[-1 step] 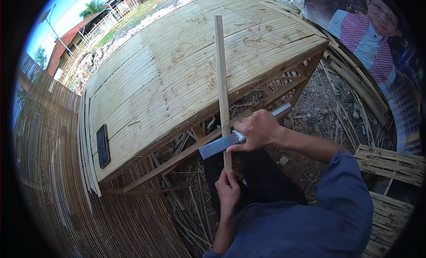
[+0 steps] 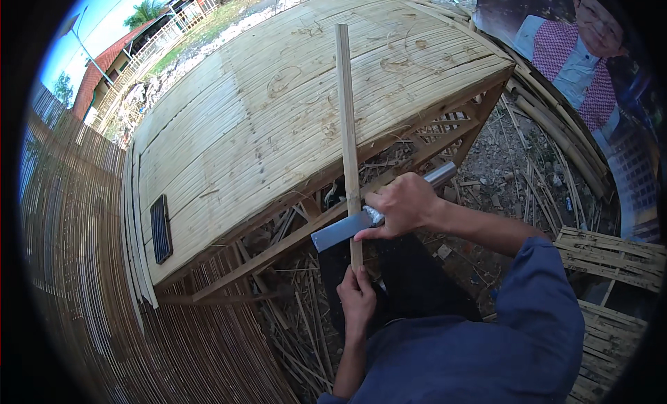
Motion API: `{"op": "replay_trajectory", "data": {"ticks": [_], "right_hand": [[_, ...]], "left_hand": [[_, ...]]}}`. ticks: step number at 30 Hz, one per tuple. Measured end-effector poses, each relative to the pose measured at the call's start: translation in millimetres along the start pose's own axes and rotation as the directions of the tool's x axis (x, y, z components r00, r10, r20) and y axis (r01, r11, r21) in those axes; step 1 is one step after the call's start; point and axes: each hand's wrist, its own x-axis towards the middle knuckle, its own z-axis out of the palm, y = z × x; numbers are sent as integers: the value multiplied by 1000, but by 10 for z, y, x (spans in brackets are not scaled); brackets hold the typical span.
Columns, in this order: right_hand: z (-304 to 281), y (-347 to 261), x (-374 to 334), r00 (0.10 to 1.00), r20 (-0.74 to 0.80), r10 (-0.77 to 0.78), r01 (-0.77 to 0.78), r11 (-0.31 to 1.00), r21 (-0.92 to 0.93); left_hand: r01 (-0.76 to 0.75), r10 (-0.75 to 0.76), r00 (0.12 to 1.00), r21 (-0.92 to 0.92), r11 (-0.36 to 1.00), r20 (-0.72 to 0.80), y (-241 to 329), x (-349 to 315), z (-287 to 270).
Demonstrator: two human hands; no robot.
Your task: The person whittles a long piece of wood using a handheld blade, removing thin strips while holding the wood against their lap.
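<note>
A long, narrow bamboo strip (image 2: 346, 112) runs from my lap up over the near edge of the bamboo-topped table (image 2: 201, 154). My left hand (image 2: 357, 301) pinches its lower end between thumb and fingers. In my right hand (image 2: 404, 204) is a knife (image 2: 336, 231) with a broad, square-ended blade and a shiny tubular metal handle. The blade lies across the strip, just below the table edge, pointing to the left. My right thumb reaches over to the strip beneath the blade. Whether the edge bites into the bamboo I cannot tell.
A dark phone (image 2: 161, 229) lies on the table's left end. Thin curled shavings (image 2: 285, 81) are scattered over the tabletop. A woven bamboo screen (image 2: 83, 216) stands at left. Bamboo poles (image 2: 556, 126) and a printed banner (image 2: 535, 36) are at right; slatted bamboo panels (image 2: 604, 258) lie lower right.
</note>
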Motion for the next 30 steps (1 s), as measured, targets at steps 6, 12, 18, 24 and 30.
{"op": "replay_trajectory", "data": {"ticks": [6,12,18,24,30], "right_hand": [[-42,309,216,968,-59,243,-234,964,129],[-45,65,28,997,81,5,-6,1000,11],[6,61,-6,995,45,91,-96,988,120],[10,96,1,997,-22,69,-68,997,48],[16,155,10,993,-77,93,-88,993,76]], "left_hand": [[57,-60,997,75,996,40,51,21,7],[-26,26,1000,10,1000,-8,-25,-3,10],[7,-8,1000,24,1000,16,-38,-5,-3],[25,-25,1000,33,999,13,-20,27,20],[83,-84,996,45,996,42,65,97,23]]}}
